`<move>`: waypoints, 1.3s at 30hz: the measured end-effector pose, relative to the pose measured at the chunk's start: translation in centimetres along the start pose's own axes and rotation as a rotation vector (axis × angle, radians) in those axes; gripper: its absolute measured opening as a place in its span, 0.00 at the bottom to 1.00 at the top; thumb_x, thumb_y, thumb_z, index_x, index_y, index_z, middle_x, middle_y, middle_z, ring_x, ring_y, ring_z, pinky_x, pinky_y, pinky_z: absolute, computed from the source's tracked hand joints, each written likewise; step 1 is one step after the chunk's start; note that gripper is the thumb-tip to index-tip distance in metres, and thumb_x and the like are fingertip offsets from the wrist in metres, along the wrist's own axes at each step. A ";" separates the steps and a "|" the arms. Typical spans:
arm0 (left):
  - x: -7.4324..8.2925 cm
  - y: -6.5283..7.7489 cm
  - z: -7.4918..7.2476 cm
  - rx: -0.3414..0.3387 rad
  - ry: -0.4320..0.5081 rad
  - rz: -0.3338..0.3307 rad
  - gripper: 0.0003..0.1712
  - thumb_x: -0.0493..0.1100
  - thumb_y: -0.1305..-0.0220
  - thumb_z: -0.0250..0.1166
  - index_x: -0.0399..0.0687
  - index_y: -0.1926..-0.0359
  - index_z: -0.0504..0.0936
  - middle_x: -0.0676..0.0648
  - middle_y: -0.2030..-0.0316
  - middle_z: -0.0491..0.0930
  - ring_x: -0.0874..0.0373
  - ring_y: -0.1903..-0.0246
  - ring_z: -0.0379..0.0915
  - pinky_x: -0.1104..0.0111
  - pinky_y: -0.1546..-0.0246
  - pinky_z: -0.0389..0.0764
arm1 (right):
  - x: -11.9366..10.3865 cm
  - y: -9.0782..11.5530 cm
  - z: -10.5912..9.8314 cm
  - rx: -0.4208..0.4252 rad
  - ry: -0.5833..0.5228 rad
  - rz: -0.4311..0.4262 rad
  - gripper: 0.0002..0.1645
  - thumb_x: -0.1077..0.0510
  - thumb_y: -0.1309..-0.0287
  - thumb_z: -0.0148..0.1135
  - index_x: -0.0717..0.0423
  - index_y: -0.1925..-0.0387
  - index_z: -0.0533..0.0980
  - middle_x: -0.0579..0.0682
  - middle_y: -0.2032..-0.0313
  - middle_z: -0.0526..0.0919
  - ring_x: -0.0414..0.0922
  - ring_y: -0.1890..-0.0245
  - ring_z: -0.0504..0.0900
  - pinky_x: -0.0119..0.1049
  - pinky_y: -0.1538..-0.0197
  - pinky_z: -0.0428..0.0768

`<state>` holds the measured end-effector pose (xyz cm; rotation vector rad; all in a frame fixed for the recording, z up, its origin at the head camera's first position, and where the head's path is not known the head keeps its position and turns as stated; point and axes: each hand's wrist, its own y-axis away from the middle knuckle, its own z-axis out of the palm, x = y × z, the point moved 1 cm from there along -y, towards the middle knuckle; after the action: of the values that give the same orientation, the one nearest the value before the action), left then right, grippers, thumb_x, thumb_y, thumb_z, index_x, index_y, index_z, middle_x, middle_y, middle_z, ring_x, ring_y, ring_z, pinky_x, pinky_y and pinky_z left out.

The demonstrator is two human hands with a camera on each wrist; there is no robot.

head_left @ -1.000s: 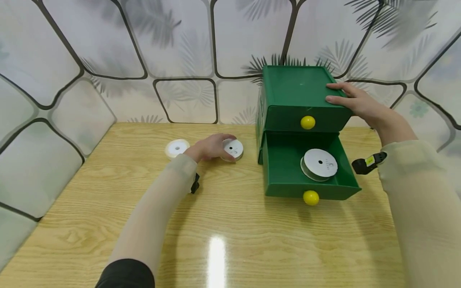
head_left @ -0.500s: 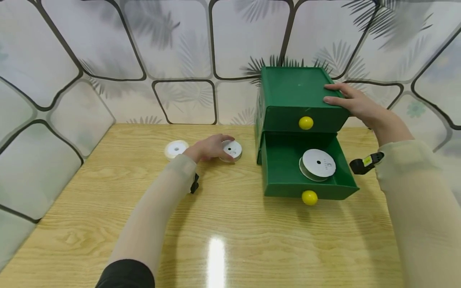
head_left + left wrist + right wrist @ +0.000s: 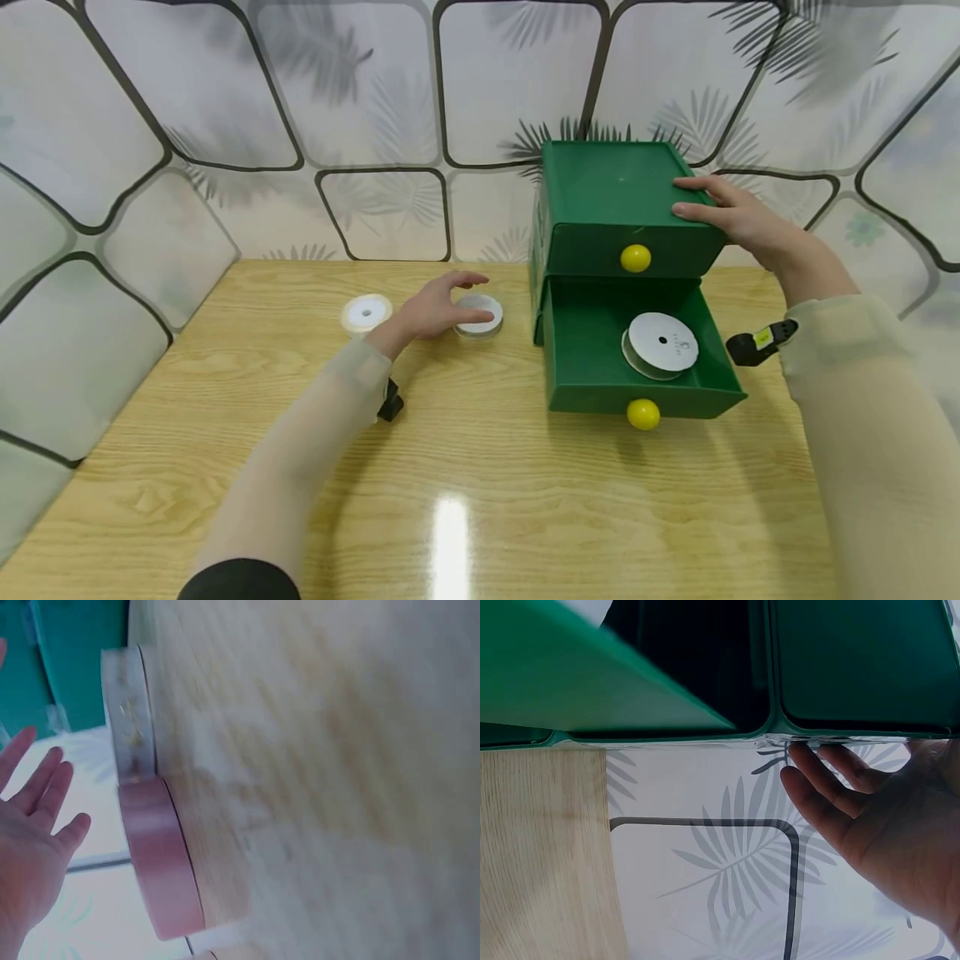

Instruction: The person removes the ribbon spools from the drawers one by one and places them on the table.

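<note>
My left hand (image 3: 435, 310) hovers over a white ribbon spool (image 3: 491, 305) on the table, its thumb and forefinger spread apart across it. The left wrist view shows the hand (image 3: 37, 825) with straight fingers, clear of a pale spool with gold print (image 3: 131, 712) and a pink ribbon spool (image 3: 161, 859) beside it. In the head view the hand hides the pink one. My right hand (image 3: 742, 218) rests on the right top edge of a green drawer cabinet (image 3: 611, 179), and other fingers (image 3: 817, 802) lie along its side. A larger white spool (image 3: 663, 342) lies in the pulled-out lower drawer (image 3: 581, 350).
Another cream-edged white spool (image 3: 366, 313) lies left of my left hand. The upper drawer is closed, with a yellow knob (image 3: 636, 258); a second yellow knob (image 3: 643, 414) is on the lower one. A patterned wall covering (image 3: 390, 212) stands behind the wooden table (image 3: 480, 450).
My left hand has let go of the white spool, spreading its fingers and shifting slightly left. The right hand stays on the cabinet.
</note>
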<state>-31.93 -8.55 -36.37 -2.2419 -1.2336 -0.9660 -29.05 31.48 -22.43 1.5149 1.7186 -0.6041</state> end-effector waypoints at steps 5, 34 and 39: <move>1.3 1.4 0.6 0.069 0.116 0.100 0.36 0.57 0.43 0.71 0.53 0.36 0.73 0.48 0.39 0.71 0.49 0.38 0.63 0.53 0.37 0.59 | 0.0 0.0 0.1 0.011 0.010 0.000 0.43 0.39 0.30 0.47 0.44 0.23 0.43 0.56 0.24 0.30 0.66 0.29 0.41 0.66 0.34 0.47; 12.9 3.3 3.1 0.034 0.339 0.592 0.31 0.36 0.43 0.72 0.39 0.39 0.74 0.47 0.42 0.74 0.57 0.44 0.68 0.57 0.40 0.67 | 0.1 -0.1 0.1 0.004 -0.014 -0.003 0.43 0.39 0.30 0.48 0.44 0.23 0.43 0.54 0.25 0.28 0.66 0.29 0.43 0.66 0.34 0.48; 14.6 1.9 3.7 -0.083 0.257 0.610 0.33 0.41 0.43 0.73 0.41 0.37 0.72 0.48 0.41 0.72 0.62 0.44 0.66 0.61 0.40 0.67 | 0.1 -0.1 0.1 0.003 -0.007 -0.004 0.43 0.40 0.30 0.47 0.45 0.23 0.43 0.55 0.25 0.29 0.67 0.30 0.43 0.66 0.34 0.47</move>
<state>-23.54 1.10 -28.19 -2.2513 -0.3620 -1.0151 -29.17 31.47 -22.63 1.5105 1.7164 -0.6134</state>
